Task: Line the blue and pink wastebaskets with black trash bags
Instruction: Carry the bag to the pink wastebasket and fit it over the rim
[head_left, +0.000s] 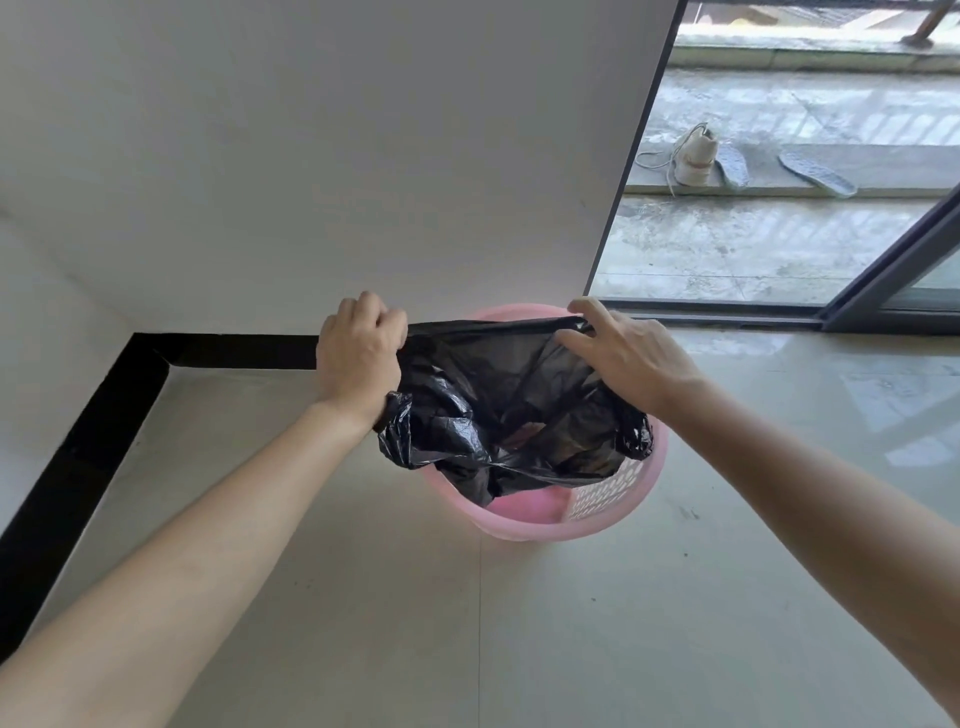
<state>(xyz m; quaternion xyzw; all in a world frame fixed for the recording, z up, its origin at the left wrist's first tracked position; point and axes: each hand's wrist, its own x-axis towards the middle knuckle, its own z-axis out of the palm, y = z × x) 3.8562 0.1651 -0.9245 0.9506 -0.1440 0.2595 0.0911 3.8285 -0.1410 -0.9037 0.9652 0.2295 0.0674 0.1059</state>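
Stretching black trash bag (498, 410) mouth over pink wastebasket (597, 512), floor corner by wall.

Near rim bare; bag body slumped inside, pink bottom visible beside it. Left hand (358, 358) fisted on the bag's edge at left; right hand (631, 358) pinching the top hem, fingers part spread. Risks: thin film could tear under sideways pull; hem may slip off the far rim before the near side is cuffed; light basket may tip or slide. Blue wastebasket not in view.

A pale tiled floor (363, 597) carries the pink wastebasket (545, 519), which stands near the white wall's black skirting (72, 467) and the sliding-door track (727, 312).
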